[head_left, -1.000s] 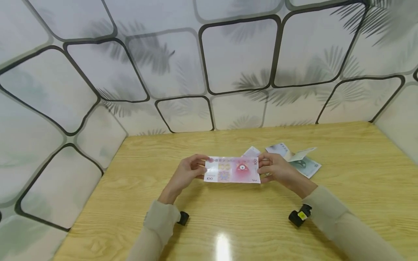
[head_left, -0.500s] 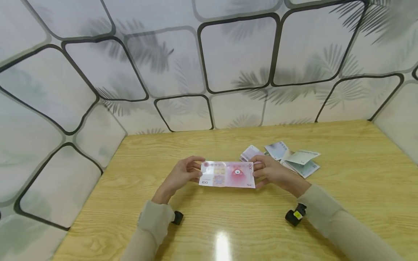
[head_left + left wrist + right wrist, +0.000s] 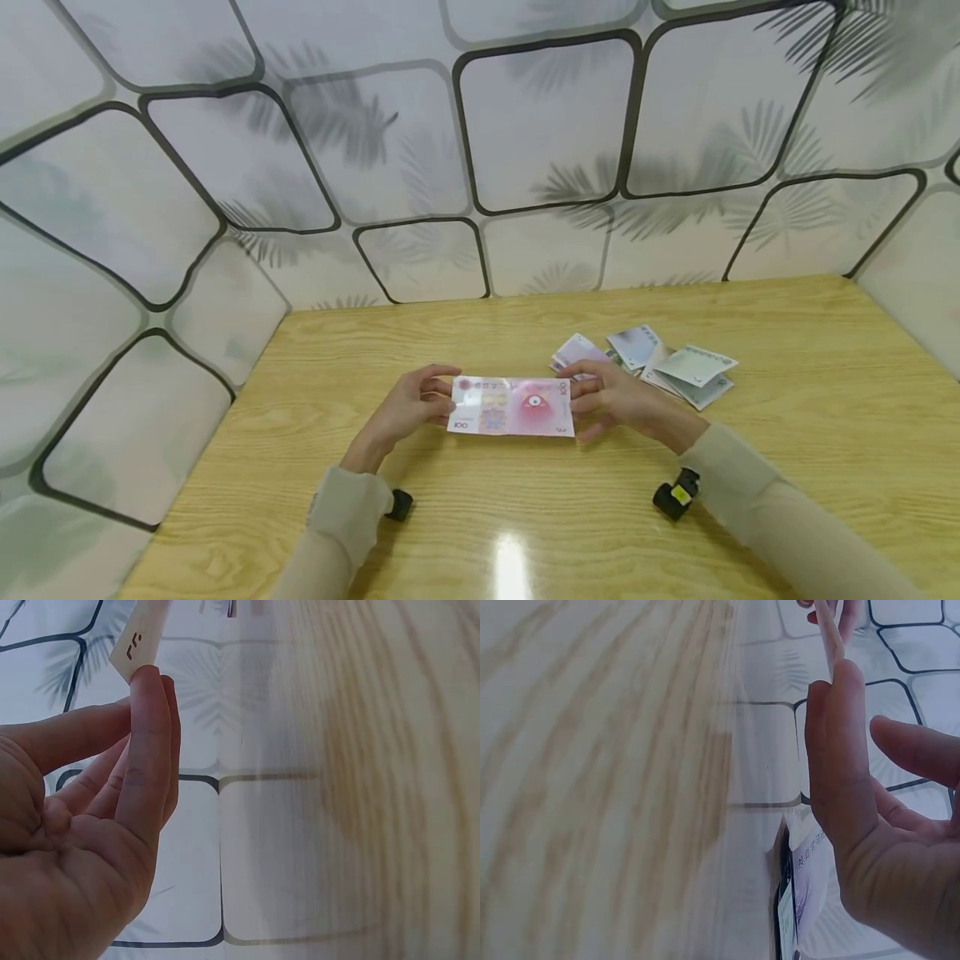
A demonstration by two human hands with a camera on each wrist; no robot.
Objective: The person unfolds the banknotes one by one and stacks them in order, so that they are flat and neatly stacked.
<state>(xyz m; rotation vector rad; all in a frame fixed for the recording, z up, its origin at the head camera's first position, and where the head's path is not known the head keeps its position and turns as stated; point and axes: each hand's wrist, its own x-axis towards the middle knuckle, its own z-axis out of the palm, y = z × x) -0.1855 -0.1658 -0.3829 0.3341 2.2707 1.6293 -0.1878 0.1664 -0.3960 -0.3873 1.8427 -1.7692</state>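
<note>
Banknote point(image 3: 510, 407) pinched at one end by the left hand point(image 3: 405, 408). Right hand point(image 3: 618, 396) basically just touches the other, thumb apart.

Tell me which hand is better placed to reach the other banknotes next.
Right, most likely: the right hand is at the end of the pink banknote nearer the other banknotes, while the left hand holds the opposite end, farther away.

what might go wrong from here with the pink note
The left hand and right hand hold the pink note only by its ends, so it might slip or crease. The right hand also seems close to the loose notes, and could nudge them.
</note>
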